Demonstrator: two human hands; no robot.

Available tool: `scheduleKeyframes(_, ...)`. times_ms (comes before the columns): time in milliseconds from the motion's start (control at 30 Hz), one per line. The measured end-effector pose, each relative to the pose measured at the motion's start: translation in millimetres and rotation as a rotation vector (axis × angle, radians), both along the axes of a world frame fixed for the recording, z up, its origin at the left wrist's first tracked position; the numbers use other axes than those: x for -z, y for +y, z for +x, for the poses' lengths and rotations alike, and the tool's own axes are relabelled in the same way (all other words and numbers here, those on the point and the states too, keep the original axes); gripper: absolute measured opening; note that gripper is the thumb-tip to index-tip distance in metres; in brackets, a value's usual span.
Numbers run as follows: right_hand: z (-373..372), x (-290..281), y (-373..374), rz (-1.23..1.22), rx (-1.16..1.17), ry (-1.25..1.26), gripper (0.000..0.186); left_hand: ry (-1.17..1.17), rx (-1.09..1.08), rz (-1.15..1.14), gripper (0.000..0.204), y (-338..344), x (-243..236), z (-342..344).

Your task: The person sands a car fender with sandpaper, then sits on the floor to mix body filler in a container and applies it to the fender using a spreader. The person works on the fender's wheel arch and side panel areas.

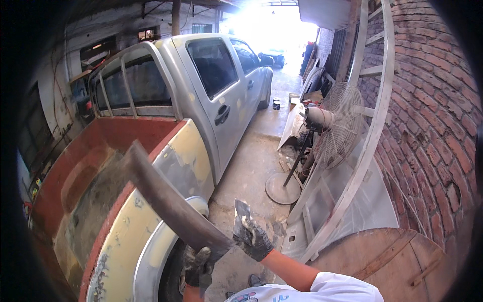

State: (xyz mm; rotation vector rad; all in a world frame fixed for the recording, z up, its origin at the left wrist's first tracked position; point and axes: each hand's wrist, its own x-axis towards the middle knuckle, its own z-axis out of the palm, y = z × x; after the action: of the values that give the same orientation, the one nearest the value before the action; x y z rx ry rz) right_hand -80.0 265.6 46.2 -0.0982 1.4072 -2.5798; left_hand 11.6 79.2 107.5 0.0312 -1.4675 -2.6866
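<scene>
A long, dark brown, gently curved flat strip (176, 206) slants across the near side of the truck, its upper end over the edge of the cargo bed as seen from above and its lower end between the person's two hands. That upper end is blurred, so whether it touches the bodywork is hard to say. The dark-gloved left hand (197, 264) is closed around the strip's lower end. Just beside it, the right hand (254, 241), in a dark glove with pale smears, grips a thin, flat grey scraper (242, 211) marked with pale paste, its blade pointing up and away.

Behind the strip stands a silver-grey pickup truck (229, 118) with cream-yellow patches on its side panel. Its open red-brown cargo bed (133, 130) lies to the left, and a dark rear tyre (171, 274) shows near the left hand. Along the truck's right side runs a grey concrete floor (244, 166), with a small dark can (276, 104) farther off. To the right, a large pedestal fan with a round wire cage (339, 128) stands near a whitish ladder-like frame (386, 75). A round brown wooden panel (377, 249) lies below, before a red brick wall (427, 100).
</scene>
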Motion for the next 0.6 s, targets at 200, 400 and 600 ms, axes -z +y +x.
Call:
scheduleKeyframes(200, 43, -38, -19, -0.435, -0.186, -0.478, 0.022, -0.052, -0.233, -0.292, 0.01, 27, -12, -23)
scheduleKeyframes(400, 26, -50, -25, -0.306, -0.1, -0.429, 0.019, -0.113, -0.258, -0.146, 0.016, 31, -5, -27)
scheduleKeyframes(600, 1, -30, -19, 1.414, 0.335, 0.811, 0.051, -0.015, -0.42, -0.598, 0.013, 30, 18, -24)
